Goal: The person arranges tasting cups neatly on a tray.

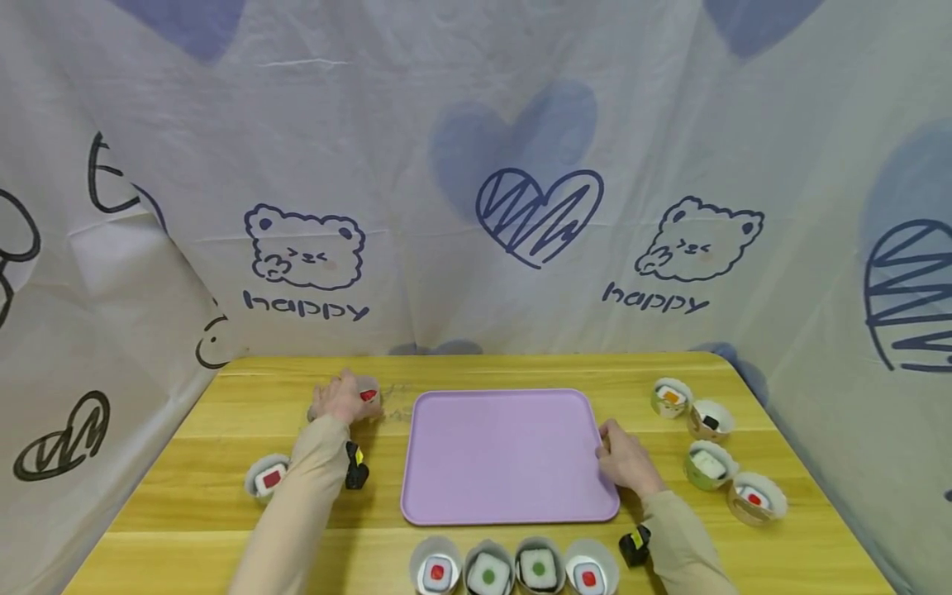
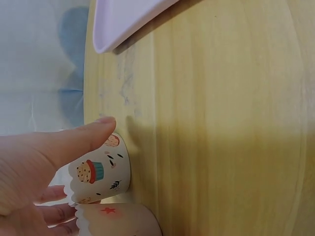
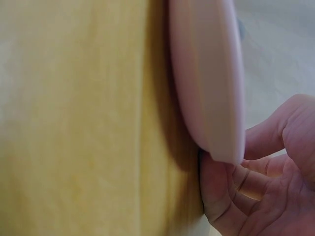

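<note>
Tray (image 1: pixel 510 457), right fingers (image 3: pixel 216 181) gripping its edge, clears cup (image 2: pixel 106 173) in left fingers (image 2: pixel 56 214).

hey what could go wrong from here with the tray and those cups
The right grip pinches the edge of the purple tray; pulling it nearer could bump the row of paper cups along its near side. The left grip, at the cupcake-print cup, might tip it against the red-star cup beside it.

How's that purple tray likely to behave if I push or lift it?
The purple tray is probably stiff, since its edges look straight and unsagging. Broad and low, it would likely slide rather than roll or tip. Its smooth sides may feel slightly slippery.
</note>
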Demonstrator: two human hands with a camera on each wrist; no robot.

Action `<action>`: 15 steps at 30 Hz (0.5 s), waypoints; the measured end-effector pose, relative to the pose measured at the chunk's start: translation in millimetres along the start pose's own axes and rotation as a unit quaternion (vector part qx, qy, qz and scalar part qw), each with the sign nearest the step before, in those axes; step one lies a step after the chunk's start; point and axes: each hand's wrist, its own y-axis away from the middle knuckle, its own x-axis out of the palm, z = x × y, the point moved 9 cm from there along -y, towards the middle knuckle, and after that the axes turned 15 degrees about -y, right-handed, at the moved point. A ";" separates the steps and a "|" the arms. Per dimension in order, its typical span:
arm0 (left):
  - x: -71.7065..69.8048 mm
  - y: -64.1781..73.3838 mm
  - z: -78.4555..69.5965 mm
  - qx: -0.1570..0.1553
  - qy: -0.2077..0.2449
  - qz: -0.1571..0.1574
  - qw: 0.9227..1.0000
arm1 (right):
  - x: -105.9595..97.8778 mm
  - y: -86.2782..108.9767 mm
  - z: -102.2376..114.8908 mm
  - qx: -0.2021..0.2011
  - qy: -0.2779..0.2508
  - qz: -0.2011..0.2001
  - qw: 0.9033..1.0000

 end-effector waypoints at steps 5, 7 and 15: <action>0.4 -0.9 -1.2 0.005 -0.003 -0.018 1.000 | 0.2 0.0 -0.5 0.008 0.000 0.003 1.000; 0.2 -0.7 -0.9 0.006 -0.004 -0.028 1.000 | 0.3 -0.2 0.2 0.007 0.001 0.004 1.000; 2.4 0.1 0.7 0.000 0.003 -0.040 0.999 | 0.4 0.8 1.4 0.001 0.002 0.005 1.000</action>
